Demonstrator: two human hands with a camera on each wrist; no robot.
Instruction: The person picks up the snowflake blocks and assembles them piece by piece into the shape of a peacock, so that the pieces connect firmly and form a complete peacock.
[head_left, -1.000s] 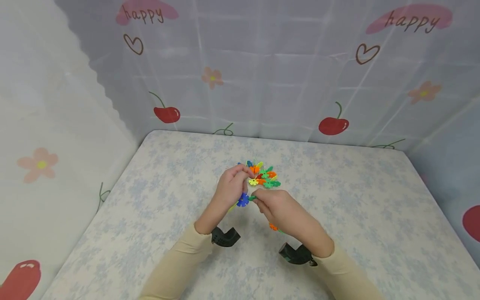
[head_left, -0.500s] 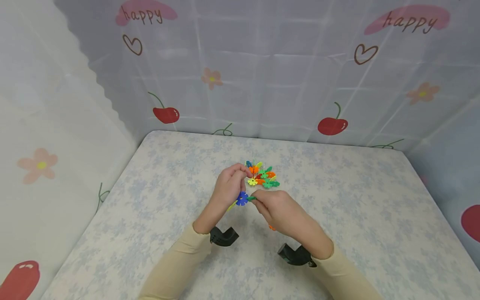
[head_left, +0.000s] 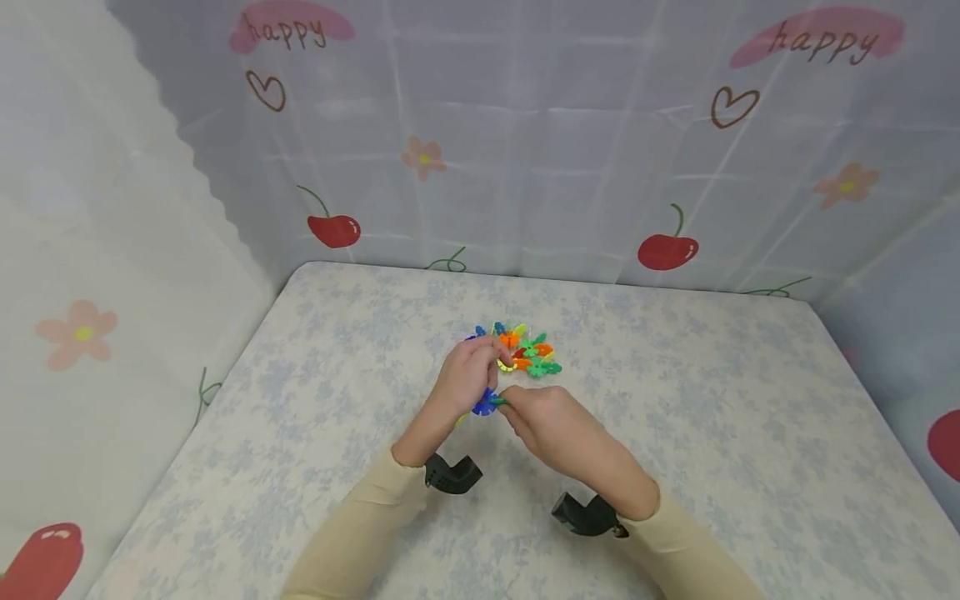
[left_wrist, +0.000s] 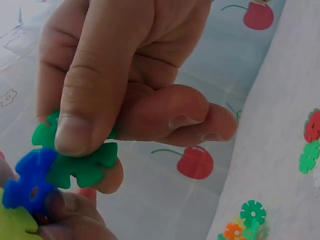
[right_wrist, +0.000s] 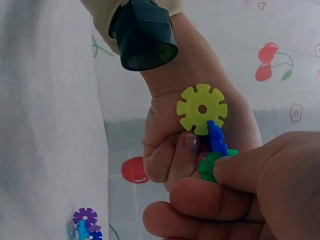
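A blue snowflake disc [head_left: 483,405] is joined to a yellow snowflake disc [right_wrist: 189,109] and a green snowflake disc [left_wrist: 82,171]. My left hand [head_left: 465,379] grips the blue disc with curled fingers, seen at the lower left of the left wrist view. The yellow disc lies against that hand's palm side in the right wrist view. Meanwhile my right hand [head_left: 561,429] pinches the green disc between thumb and fingers, close beside the left hand. Fingers hide part of where blue and green meet.
Just beyond the hands lies a cluster of several loose snowflake discs [head_left: 537,367] in green, orange, yellow, red and blue. Patterned cloth covers the table [head_left: 712,417]. Printed curtains [head_left: 517,167] stand behind and at both sides. A black wrist camera [head_left: 453,475] hangs under each wrist.
My right hand has shifted slightly, and the orange piece seen below it is now hidden. Both hands keep their grip on the joined discs. Little else differs.
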